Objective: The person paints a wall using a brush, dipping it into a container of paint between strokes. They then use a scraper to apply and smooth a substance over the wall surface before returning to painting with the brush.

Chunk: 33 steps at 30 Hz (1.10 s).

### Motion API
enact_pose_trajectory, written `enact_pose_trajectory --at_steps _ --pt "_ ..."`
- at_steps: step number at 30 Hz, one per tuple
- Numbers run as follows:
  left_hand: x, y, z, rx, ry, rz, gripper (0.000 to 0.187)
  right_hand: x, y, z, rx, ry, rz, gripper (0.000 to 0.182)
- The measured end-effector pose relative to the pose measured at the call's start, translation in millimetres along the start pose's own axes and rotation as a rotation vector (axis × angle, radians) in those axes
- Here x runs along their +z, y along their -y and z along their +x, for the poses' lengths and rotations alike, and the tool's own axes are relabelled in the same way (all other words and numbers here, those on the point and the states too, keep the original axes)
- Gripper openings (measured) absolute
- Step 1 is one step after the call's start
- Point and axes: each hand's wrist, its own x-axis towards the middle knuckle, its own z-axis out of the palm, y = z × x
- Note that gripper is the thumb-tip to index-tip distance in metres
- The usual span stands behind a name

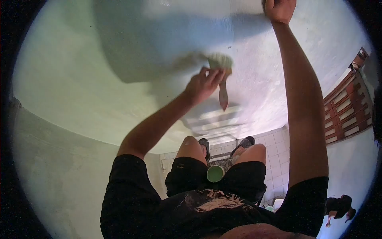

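My left hand (pixel 205 85) is closed around a wide paintbrush (pixel 223 93) near its ferrule. The pale bristles point up against the light wall (pixel 254 71), and the handle hangs downward. High at the top right, my right hand (pixel 281 11) is raised by the wall, with its fingers partly cut off by the frame edge. Whether it holds anything is hidden. A round container (pixel 215 174) of green paint sits between my thighs, apart from both hands.
Pale floor tiles (pixel 274 151) lie below my sandalled feet. At the right is a brown slatted wooden frame (pixel 346 105). Another person (pixel 338 207) in dark clothing is at the lower right. A bare grey wall (pixel 79 159) stands at the left.
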Motion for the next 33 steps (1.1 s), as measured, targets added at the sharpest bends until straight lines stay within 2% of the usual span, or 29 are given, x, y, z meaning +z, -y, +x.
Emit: enact_pose_trajectory --at_steps 2,4,6,7,8,10,11,12,13,14,16,18,20,22,24,25,26,27,28,29,30,31,32,33 --pt "35.3 -23.4 -34.3 0.039 0.026 0.05 0.048 -4.0 1.5 -1.1 -0.005 -0.016 0.003 0.045" --pt "65.7 -36.7 -61.3 0.087 0.184 -0.195 0.045 -6.3 5.0 -0.1 0.042 0.011 0.042 0.045" --pt "66.5 -41.6 -61.9 0.056 0.214 -0.34 0.037 -6.3 5.3 -0.5 0.061 0.032 0.062 0.047" --pt "61.6 -40.1 -52.8 -0.018 0.2 -0.494 0.02 0.5 -2.9 -4.0 0.015 -0.032 0.084 0.046" --pt "58.5 -36.9 -40.4 -0.031 0.189 -0.475 0.02 7.9 -12.0 -4.8 -0.028 -0.096 0.107 0.046" --pt "42.2 -23.1 -10.6 -0.253 0.364 -0.507 0.009 1.0 -7.3 1.9 -0.044 -0.084 0.084 0.044" --pt "25.7 -9.4 7.8 -0.3 0.358 -0.464 0.012 -0.6 -5.7 3.2 -0.05 -0.079 0.06 0.044" --pt "36.1 8.9 15.4 -0.264 0.257 -0.384 0.013 -1.4 -5.2 2.9 -0.055 -0.074 0.04 0.044" --pt "23.1 27.0 33.6 -0.243 0.317 -0.417 0.025 -1.4 -7.0 2.4 -0.045 -0.064 0.056 0.045" --pt "-9.0 32.6 50.3 -0.212 0.353 -0.308 0.04 0.4 -8.0 2.7 -0.043 -0.051 0.084 0.046" --pt "-38.2 39.2 67.4 -0.112 0.238 -0.218 0.031 -1.9 -0.1 1.4 0.018 -0.01 0.052 0.046" --pt "-95.2 29.0 73.0 -0.172 -0.101 -0.232 0.017 -6.3 2.1 -1.0 0.01 0.048 -0.008 0.047" --pt "-124.0 14.1 70.7 -0.276 -0.028 -0.245 0.016 -17.2 3.6 -2.1 0.104 0.09 0.101 0.051" --pt "-153.8 -12.5 47.0 -0.322 -0.079 -0.396 0.019 -45.8 12.0 -10.0 0.489 0.214 0.417 0.051" --pt "-165.5 -43.6 12.7 -0.387 -0.065 -0.559 0.021 -80.8 2.5 -54.5 0.653 0.452 0.645 0.047" --pt "-165.0 -59.1 -6.9 -0.439 -0.058 -0.645 0.023 -98.2 3.2 -89.9 0.773 0.465 0.664 0.044" --pt "-163.0 -71.7 -26.0 -0.486 -0.049 -0.73 0.025 -128.1 19.1 -116.6 0.773 0.58 0.602 0.046" --pt "-145.0 -85.9 -49.2 -0.526 -0.056 -0.757 0.026 -156.2 32.7 -155.9 0.889 0.602 0.849 0.055" --pt "-124.4 -99.8 -71.7 -0.561 -0.065 -0.783 0.028 -182.4 52.1 -189.8 1.061 0.693 0.871 0.055" --pt "-116.1 -113.6 -92.2 -0.66 -0.053 -0.811 0.028 -206.0 63.3 -240.6 1.126 0.671 1.014 0.047" --pt "-109.0 -127.0 -113.0 -0.755 -0.037 -0.841 0.029 -232.2 88.6 -272.7 1.148 0.811 0.897 0.039" --pt "-99.4 -139.8 -132.7 -0.781 -0.017 -0.819 0.029 -257.4 113.2 -296.1 1.317 0.832 1.037 0.033" --pt "-94.0 -147.8 -149.8 -0.807 0.011 -0.801 0.03 -277.5 156.9 -279.6 1.665 0.772 0.963 0.027" --pt "-93.4 -150.3 -161.4 -0.789 0.02 -0.819 0.03 -291.7 182.3 -284.2 1.69 0.827 0.897 0.023"
